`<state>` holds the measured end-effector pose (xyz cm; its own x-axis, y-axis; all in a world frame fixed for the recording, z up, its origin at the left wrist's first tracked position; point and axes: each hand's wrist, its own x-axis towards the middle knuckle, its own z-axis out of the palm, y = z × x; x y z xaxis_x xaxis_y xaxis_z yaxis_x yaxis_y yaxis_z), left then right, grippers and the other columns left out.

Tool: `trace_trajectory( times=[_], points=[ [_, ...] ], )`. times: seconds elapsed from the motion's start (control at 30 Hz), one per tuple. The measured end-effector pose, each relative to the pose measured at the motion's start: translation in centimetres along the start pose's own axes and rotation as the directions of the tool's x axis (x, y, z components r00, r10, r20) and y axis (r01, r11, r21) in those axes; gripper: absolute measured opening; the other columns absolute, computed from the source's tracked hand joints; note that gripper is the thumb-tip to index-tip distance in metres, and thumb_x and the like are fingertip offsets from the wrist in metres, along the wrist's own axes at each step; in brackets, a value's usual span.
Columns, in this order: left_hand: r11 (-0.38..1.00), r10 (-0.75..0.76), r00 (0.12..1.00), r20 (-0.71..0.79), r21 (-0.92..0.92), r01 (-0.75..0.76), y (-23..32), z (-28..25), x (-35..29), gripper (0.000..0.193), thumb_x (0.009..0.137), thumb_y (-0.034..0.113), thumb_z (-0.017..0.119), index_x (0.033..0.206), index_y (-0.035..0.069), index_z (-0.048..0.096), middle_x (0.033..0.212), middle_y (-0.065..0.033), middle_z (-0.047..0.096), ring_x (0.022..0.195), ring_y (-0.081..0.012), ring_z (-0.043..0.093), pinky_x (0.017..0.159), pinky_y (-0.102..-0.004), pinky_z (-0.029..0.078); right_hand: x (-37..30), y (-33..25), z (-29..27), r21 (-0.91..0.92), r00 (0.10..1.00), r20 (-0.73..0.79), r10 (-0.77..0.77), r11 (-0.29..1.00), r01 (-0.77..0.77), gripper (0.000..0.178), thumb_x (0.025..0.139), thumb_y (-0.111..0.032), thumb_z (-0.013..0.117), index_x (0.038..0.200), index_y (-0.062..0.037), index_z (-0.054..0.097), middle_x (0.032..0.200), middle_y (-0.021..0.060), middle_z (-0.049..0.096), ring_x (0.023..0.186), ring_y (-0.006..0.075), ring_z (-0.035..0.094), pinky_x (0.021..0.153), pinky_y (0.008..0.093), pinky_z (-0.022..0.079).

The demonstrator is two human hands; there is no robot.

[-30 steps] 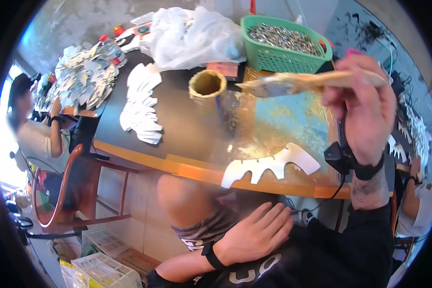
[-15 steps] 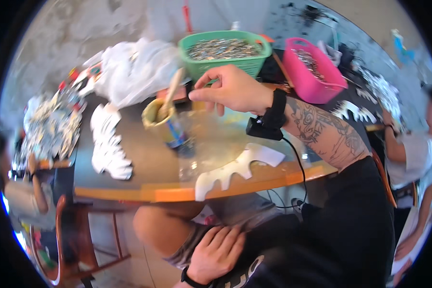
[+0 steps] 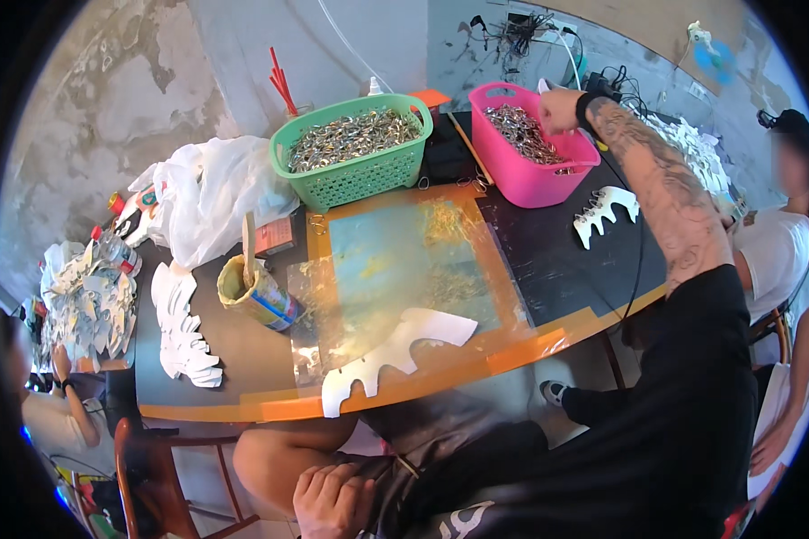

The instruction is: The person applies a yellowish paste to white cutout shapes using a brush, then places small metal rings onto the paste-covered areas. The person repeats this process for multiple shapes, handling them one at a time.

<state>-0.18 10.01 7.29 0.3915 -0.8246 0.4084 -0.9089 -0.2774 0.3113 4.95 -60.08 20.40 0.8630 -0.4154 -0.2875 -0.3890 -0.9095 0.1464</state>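
Observation:
My right hand (image 3: 562, 110) reaches over the rim of a pink plastic basket (image 3: 535, 187) at the back right. Its fingers are curled down by the small shiny metal pieces (image 3: 517, 130) in the basket; whatever they pinch is hidden. In my lap rests my left hand (image 3: 333, 499), holding nothing, its fingers loosely bent and a little apart. On the table before me a white scalloped cutout (image 3: 395, 355) lies near the front edge, partly on a clear sheet. A tin (image 3: 261, 296) with yellowish stuff on its rim holds a wooden stick (image 3: 249, 235).
A green basket (image 3: 355, 186) of metal pieces stands at the back. White cutouts (image 3: 182, 328) are stacked at left, beside a white plastic bag (image 3: 220, 193). Another cutout (image 3: 607, 213) with metal pieces lies at right. People (image 3: 782, 242) sit on both sides.
My right hand has gone from beside the tin to the pink basket, rightward and away from me. My left hand stays in my lap. The view has shifted.

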Motion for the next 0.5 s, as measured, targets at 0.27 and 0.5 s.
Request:
trace_trajectory(
  times=[0.27, 0.5],
  points=[
    [0.968, -0.163, 0.986, 0.045, 0.201, 0.151, 4.8, -2.1, 0.4, 0.013, 0.09, 0.007, 0.074, 0.102, 0.002, 0.07, 0.106, -0.0142, 0.071, 0.096, -0.0345, 0.07, 0.091, -0.0454, 0.055, 10.0, 1.3, 4.4, -0.087, 0.932, -0.36, -0.04, 0.996, 0.009, 0.022, 0.075, -0.017, 0.08, 0.093, -0.005, 0.078, 0.094, 0.0206, 0.076, 0.095, 0.0377, 0.074, 0.083, 0.0458, 0.058],
    [0.923, -0.287, 0.952, 0.104, 0.296, 0.246, 7.8, -4.6, -0.3, 0.012, 0.093, 0.011, 0.074, 0.101, 0.002, 0.07, 0.104, -0.0139, 0.072, 0.092, -0.0332, 0.07, 0.085, -0.0447, 0.054, 11.9, 4.0, 3.6, -0.009, 0.942, -0.317, -0.108, 0.994, 0.111, 0.016, 0.075, -0.005, 0.068, 0.086, -0.0016, 0.079, 0.075, 0.0178, 0.075, 0.072, 0.0308, 0.075, 0.07, 0.0414, 0.059]
  ],
)
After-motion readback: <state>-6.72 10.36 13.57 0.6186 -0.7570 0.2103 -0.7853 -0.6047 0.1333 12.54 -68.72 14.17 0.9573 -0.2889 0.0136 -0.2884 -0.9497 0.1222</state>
